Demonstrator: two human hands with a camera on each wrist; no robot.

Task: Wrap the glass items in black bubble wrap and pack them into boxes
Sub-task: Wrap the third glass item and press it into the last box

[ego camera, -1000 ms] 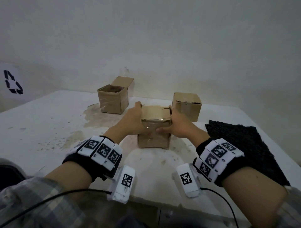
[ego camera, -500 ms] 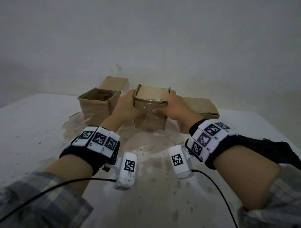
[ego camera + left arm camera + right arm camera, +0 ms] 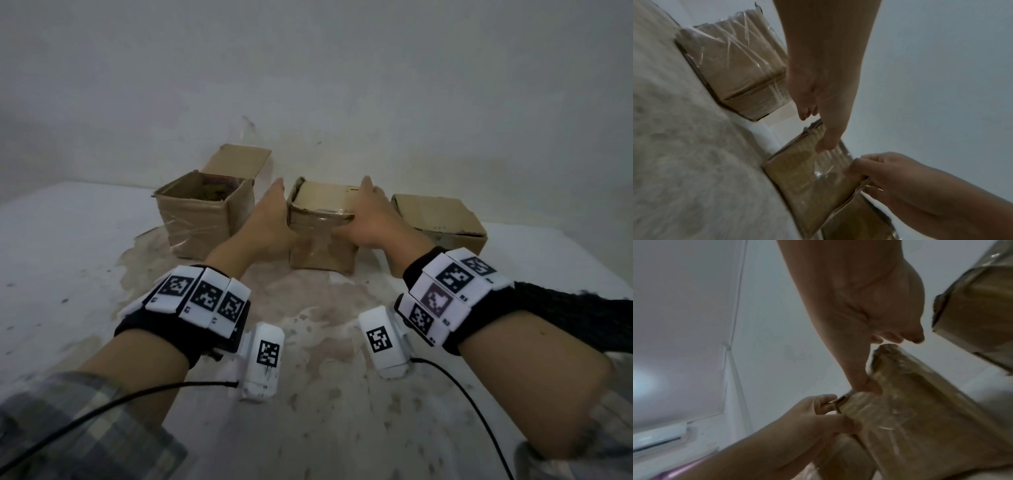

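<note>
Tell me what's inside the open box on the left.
The open box holds something dark with a reddish edge near its back wall; it is too dim to identify, and the box walls hide everything lower down.

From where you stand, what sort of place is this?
Probably a plain makeshift packing spot, not a shop or a kitchen: three small taped cardboard boxes stand on a stained white table by a bare wall, and black bubble wrap lies at the right.
</note>
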